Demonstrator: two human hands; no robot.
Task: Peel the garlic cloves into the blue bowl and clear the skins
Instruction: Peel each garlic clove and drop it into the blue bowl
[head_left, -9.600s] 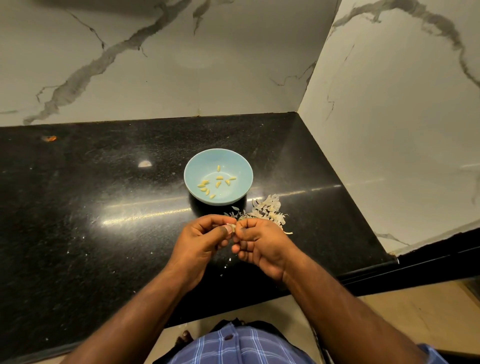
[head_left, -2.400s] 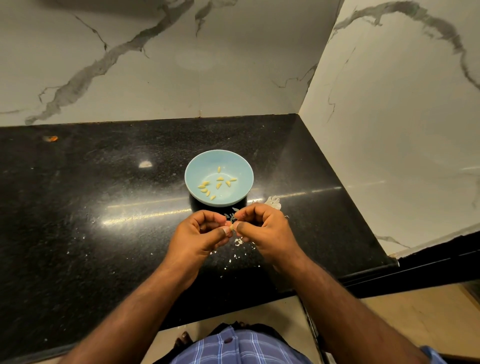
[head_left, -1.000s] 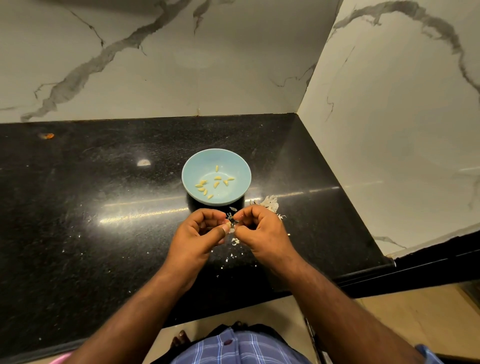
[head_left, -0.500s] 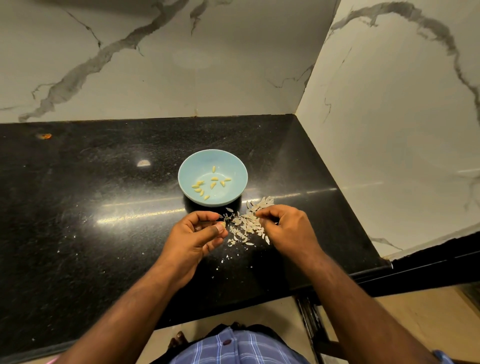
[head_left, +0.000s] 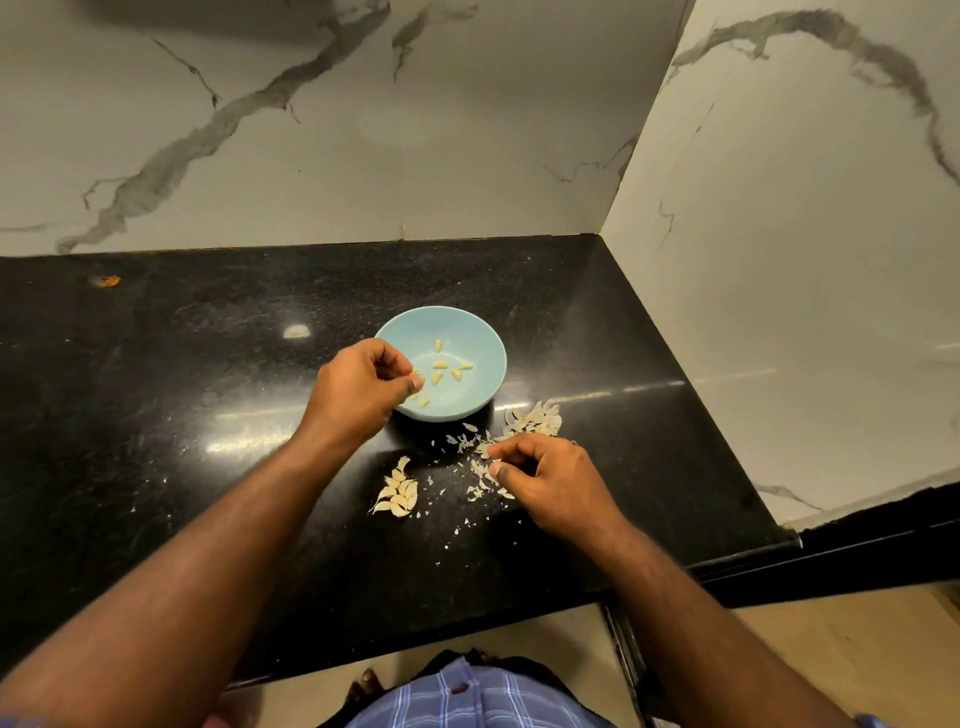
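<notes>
The blue bowl (head_left: 483, 338) stands mid-counter with several peeled yellow cloves (head_left: 440, 365) inside. My left hand (head_left: 358, 387) hovers over the bowl's left rim, thumb and fingers pinched on a small peeled garlic clove (head_left: 416, 371). A little cluster of unpeeled garlic cloves (head_left: 398, 491) lies in front of the bowl, between my arms. My right hand (head_left: 550, 480) rests on the counter to the right, fingers loosely curled, their tips touching scattered garlic skins (head_left: 475, 446). A denser skin pile (head_left: 535, 419) sits just beyond that hand, by the bowl's right side.
The black granite counter (head_left: 156, 415) meets marble walls behind and to the right (head_left: 779, 260). Its front edge runs close to my body, and the right end drops off at a dark ledge (head_left: 857, 551). A small orange speck (head_left: 106, 281) lies far left.
My hands have parted. The left one went up and forward to the bowl with the clove; the right one dropped to the skins on the counter, uncovering the unpeeled cloves.
</notes>
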